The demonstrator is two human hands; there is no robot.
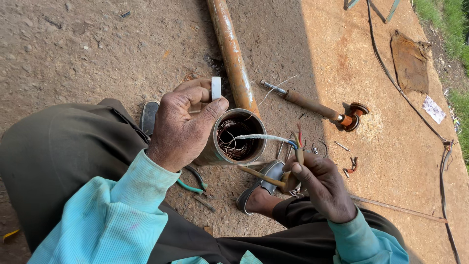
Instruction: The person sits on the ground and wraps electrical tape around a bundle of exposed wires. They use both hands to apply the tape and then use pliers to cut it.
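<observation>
Fingers curled pinching white tape roll, right hand gripping wires

left hand pinching white tape roll over motor casing, right hand gripping wires

Outdoor repair yard — dirt ground, rusty pipe, scattered parts.

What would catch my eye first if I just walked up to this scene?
Probably the open metal cylinder in the middle, with copper windings inside. The left hand pinches a white tape roll above it, while the right hand holds coloured wires beside its mouth.
</observation>
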